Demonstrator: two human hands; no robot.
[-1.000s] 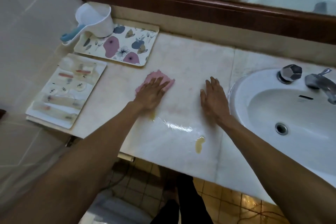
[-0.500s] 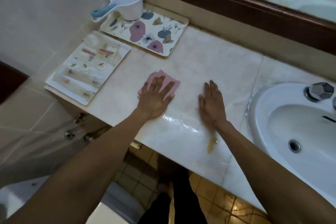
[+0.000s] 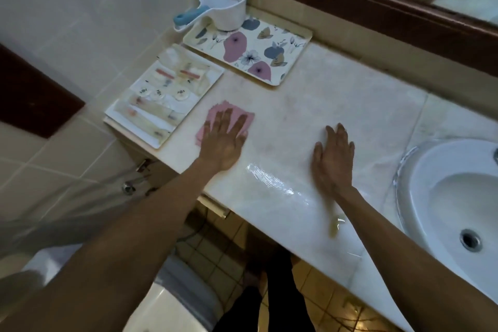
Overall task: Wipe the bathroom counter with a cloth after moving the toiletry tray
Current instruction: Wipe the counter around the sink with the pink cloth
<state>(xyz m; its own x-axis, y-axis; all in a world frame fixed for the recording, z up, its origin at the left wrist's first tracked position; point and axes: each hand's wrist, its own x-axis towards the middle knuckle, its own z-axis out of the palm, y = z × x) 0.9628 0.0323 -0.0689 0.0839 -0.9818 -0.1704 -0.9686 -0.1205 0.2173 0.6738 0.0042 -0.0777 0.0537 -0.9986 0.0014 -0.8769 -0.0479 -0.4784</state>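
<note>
A pink cloth point(image 3: 215, 113) lies flat on the pale marble counter point(image 3: 336, 105). My left hand point(image 3: 225, 140) presses down on it, fingers spread, covering most of it. My right hand point(image 3: 334, 159) rests flat and empty on the counter to the right, fingers apart. The white toiletry tray point(image 3: 204, 89) holding several small packets sits at the counter's left end, close beside the cloth. A wet streak point(image 3: 269, 178) shines between my hands.
A floral tray point(image 3: 285, 43) lies at the back left with a white scoop point(image 3: 223, 5) with a blue handle on it. A white sink point(image 3: 431, 183) is at the right. A wood-framed mirror runs along the back. A yellowish spill point(image 3: 334, 226) lies under my right wrist.
My left hand has slid the pink cloth leftward across the counter, nearer the toiletry tray. The right hand has stayed flat in place. The view has swung left, putting the tap out of sight.
</note>
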